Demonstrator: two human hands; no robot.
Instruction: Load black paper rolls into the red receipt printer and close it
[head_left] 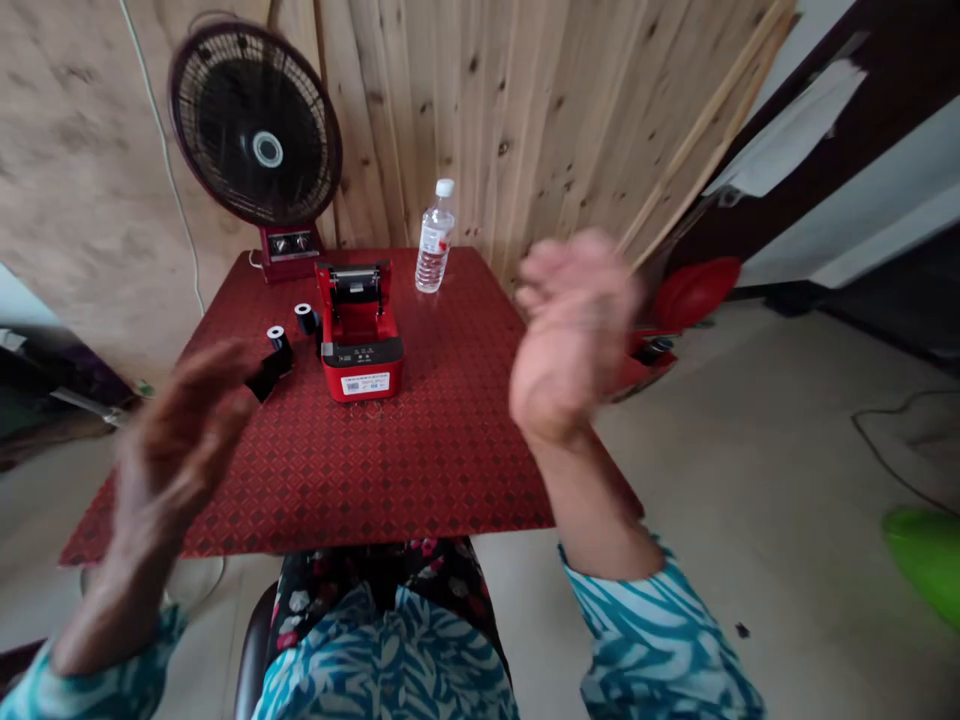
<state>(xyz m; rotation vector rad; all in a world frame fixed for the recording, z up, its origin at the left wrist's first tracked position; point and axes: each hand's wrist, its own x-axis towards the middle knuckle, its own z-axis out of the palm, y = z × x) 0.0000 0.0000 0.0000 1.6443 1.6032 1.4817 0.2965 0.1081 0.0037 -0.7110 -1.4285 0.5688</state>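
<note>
My left hand (184, 430) is raised over the left side of the table, blurred by motion. Its thumb and fingers are apart, with nothing visible between them. On the other side, my right hand (574, 340) is lifted above the table's right edge, also blurred, its fingers loosely bent and holding nothing I can see. Neither hand touches the red and black label printer (361, 378), which stands between them with its lid raised and a label on its front. Left of it are two small dark rolls with white ends, a nearer roll (277, 338) and a farther roll (304, 318), beside a black strip (268, 376).
The table (420, 480) has a red patterned cover. At its back stand a fan (255, 125) and a water bottle (435, 240) with a white cap. Wooden boards (480, 120) rise behind. A red chair (694, 295) is at the right, and a green object (926, 560) lies farther right.
</note>
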